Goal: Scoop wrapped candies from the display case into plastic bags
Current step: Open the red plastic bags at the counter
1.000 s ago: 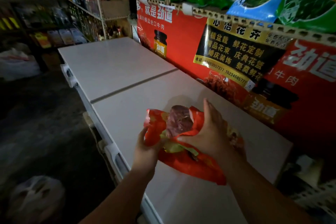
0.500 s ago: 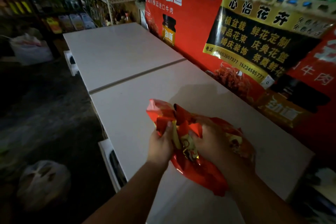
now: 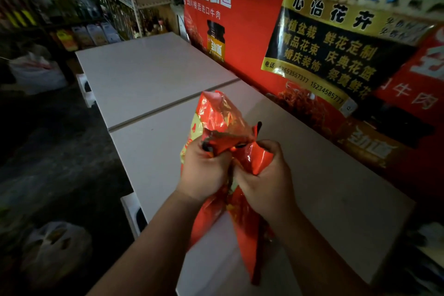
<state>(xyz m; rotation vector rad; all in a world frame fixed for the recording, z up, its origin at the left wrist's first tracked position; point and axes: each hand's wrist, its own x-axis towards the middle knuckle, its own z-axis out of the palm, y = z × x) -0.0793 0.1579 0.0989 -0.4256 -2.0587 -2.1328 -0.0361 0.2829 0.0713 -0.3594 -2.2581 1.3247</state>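
Both hands, left [image 3: 204, 170] and right [image 3: 264, 181], side by side, gripping red bag [image 3: 221, 120] neck.

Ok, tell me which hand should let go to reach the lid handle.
Left, probably. The left hand is nearer the white handle at the front edge; the right hand, farther from it, also grips the red bag.

The scene is dim, the floor [image 3: 55, 151] left of the pale tabletop [image 3: 153, 74] nearly black. Shelves [image 3: 72, 7] beyond it blur, and straight edges bow outward toward the corners.
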